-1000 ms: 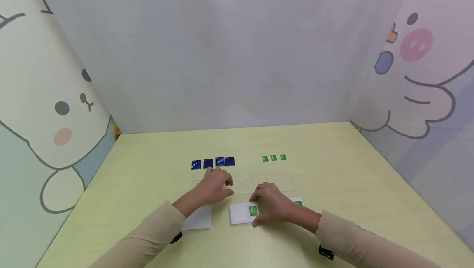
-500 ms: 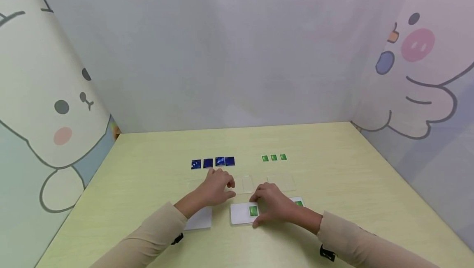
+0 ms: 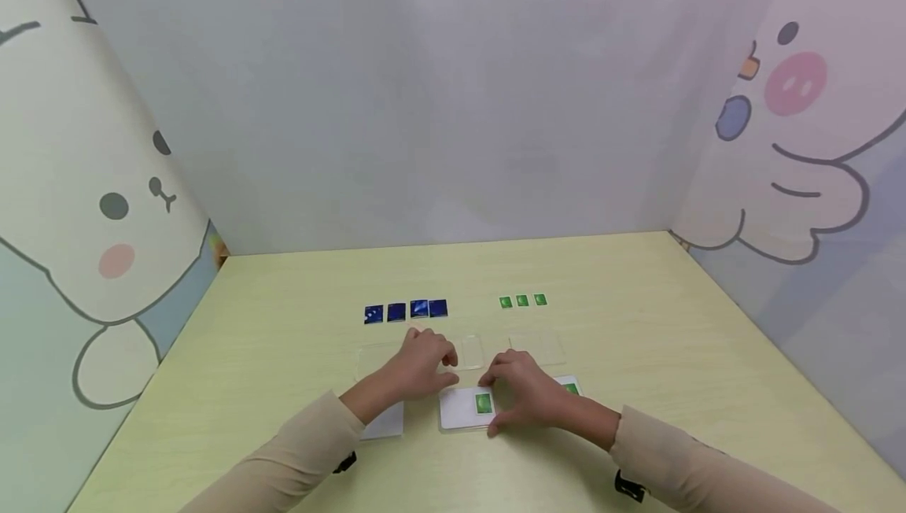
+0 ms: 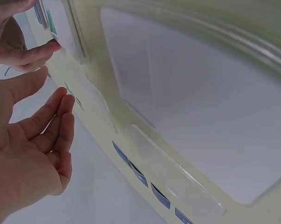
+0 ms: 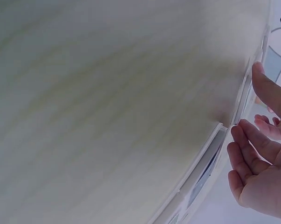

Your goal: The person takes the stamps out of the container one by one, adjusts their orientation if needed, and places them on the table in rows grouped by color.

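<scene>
In the head view my right hand (image 3: 527,391) spans the right end of a white card in a clear case (image 3: 455,409), thumb at its near edge and fingers at its far edge. A small green card (image 3: 484,404) lies on its white face, beside the palm. The right wrist view shows the right hand's thumb (image 5: 266,86) and fingertips at the case's thin edge. My left hand (image 3: 422,363) hovers over the table with nothing between its loosely bent fingers. Below its wrist lies another white card in a case (image 3: 384,422), large in the left wrist view.
Several dark blue small cards (image 3: 396,311) lie in a row farther back, with three green ones (image 3: 522,301) to their right. Clear plastic covers (image 3: 538,348) lie before them. Another white card with a green piece (image 3: 569,389) is partly hidden behind my right wrist.
My left hand has moved slightly to the right and towards me. The right hand stays at the case's right end, almost unmoved.
</scene>
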Demonstrator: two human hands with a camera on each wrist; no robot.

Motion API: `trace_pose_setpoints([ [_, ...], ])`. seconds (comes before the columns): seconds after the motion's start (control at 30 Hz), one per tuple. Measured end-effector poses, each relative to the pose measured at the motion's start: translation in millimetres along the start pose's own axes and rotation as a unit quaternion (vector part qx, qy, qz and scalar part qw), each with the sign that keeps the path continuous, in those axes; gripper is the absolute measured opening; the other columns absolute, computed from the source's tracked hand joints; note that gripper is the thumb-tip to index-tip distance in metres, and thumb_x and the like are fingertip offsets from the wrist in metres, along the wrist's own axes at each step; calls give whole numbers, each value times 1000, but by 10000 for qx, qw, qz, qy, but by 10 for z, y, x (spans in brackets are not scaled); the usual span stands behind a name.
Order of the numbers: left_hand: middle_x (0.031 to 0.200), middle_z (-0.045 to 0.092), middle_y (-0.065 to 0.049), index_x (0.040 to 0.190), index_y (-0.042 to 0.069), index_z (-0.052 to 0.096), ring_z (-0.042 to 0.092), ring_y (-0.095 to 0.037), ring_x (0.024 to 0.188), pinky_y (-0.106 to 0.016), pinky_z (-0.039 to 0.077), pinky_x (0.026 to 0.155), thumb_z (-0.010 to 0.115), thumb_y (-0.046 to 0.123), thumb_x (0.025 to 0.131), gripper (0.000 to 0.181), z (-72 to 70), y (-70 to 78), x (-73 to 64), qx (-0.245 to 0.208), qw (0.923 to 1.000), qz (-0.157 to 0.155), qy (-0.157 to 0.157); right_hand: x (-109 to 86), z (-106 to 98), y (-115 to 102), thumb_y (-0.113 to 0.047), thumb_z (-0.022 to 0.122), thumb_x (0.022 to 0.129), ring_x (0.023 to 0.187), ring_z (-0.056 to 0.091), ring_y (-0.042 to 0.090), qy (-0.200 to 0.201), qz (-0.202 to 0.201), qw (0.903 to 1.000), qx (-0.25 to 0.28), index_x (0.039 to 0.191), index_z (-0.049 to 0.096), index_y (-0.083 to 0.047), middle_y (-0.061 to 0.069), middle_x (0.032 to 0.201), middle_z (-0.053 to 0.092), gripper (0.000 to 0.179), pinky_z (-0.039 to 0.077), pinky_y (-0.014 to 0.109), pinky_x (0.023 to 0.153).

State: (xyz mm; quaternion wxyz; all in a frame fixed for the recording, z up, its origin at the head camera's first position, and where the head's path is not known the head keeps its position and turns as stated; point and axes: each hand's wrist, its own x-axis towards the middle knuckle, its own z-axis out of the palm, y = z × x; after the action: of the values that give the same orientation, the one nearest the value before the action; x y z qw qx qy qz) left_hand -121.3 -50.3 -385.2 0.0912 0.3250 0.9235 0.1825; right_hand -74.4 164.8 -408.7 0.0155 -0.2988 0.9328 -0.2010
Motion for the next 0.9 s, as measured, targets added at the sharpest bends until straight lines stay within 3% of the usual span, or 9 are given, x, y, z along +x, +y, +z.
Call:
trace_pose_setpoints([
  [0.53,85,65,6,94,15,72,47,-9,82,-33,30,85,73,29,84,18,108,141,1,-24,9995,-49,-300,2,12,5,-43,88,62,96,53,7,-149,238,9995,135,104,71,-15,-8,100,68,53,41,41,96],
  [0.9,84,65,4,94,13,72,45,-8,80,-30,28,80,72,29,85,19,162,166,-35,90,9994,203,-264,8,6,8,-44,87,63,98,53,8,-195,237,9994,135,106,71,-14,-7,102,68,54,40,39,95],
])
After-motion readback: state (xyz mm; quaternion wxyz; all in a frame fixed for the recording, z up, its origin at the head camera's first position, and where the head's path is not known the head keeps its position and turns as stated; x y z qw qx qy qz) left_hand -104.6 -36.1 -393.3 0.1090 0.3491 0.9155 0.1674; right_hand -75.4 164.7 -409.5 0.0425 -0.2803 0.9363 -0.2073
